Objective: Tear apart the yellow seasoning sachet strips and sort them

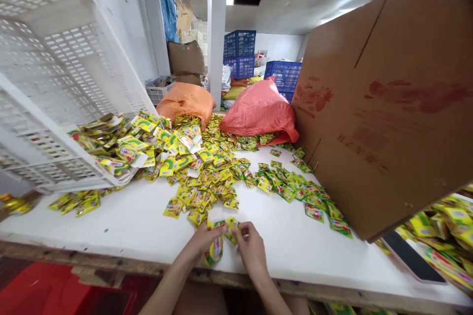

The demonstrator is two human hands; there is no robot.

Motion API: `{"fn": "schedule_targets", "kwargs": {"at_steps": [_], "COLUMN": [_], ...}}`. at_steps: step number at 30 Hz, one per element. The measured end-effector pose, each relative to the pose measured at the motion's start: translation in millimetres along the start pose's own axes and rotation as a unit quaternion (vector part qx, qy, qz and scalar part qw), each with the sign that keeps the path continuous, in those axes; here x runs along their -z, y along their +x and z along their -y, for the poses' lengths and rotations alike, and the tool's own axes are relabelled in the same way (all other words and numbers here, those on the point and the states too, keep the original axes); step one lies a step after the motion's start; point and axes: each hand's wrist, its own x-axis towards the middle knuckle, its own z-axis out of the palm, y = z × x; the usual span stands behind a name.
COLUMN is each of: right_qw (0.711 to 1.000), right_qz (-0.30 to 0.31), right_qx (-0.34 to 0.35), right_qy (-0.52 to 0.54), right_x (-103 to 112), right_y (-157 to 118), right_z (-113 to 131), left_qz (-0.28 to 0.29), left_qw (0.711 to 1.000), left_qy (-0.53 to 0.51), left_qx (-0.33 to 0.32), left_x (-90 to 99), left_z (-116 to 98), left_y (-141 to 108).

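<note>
Near the front edge of the white table, my left hand is closed around a small green-and-yellow box held upright. My right hand, just beside it, pinches a small yellow sachet close to the box's upper part. Whether the sachet touches the box I cannot tell. Just beyond my hands lies a heap of yellow sachets. Green sachets are scattered to the right of it. Flat and open small boxes spill from a tipped white crate on the left.
A large cardboard carton leans on the right, with a phone by its lower edge. An orange sack and a red sack spill sachets at the back. More yellow packs lie at far right. Blue crates stand beyond.
</note>
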Motion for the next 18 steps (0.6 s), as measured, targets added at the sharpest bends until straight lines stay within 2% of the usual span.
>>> {"fn": "schedule_targets", "kwargs": {"at_steps": [3, 5, 7, 10, 13, 15, 18], "right_qw": [0.977, 0.962, 0.954, 0.948, 0.948, 0.957, 0.975], "right_qz": [-0.012, -0.005, 0.046, 0.12, 0.141, 0.152, 0.166], "right_qx": [0.072, 0.087, 0.075, 0.054, 0.055, 0.068, 0.095], "right_qy": [-0.198, -0.26, -0.287, -0.29, -0.28, -0.236, -0.115], "right_x": [14.0, 19.5, 19.5, 13.1, 8.4, 9.5, 17.8], "right_y": [2.1, 9.0, 17.1, 23.1, 16.2, 7.0, -5.6], "right_z": [6.4, 10.9, 13.2, 11.9, 7.5, 4.9, 3.7], "left_qz": [0.046, 0.056, 0.057, 0.048, 0.032, 0.043, 0.08], "left_qw": [0.999, 0.998, 0.997, 0.997, 0.997, 0.997, 0.995], "left_qy": [0.021, 0.037, 0.047, 0.057, 0.067, 0.065, 0.058], "left_qx": [0.001, -0.004, -0.004, -0.002, 0.0, 0.008, 0.032], "left_x": [-5.9, -8.3, -9.1, -6.3, 0.0, 3.6, 4.5], "left_z": [-4.4, -5.9, -5.5, -2.4, -0.3, -0.6, -1.8], "left_y": [4.1, 5.4, 6.3, 6.8, 3.4, -1.7, -10.2]}}
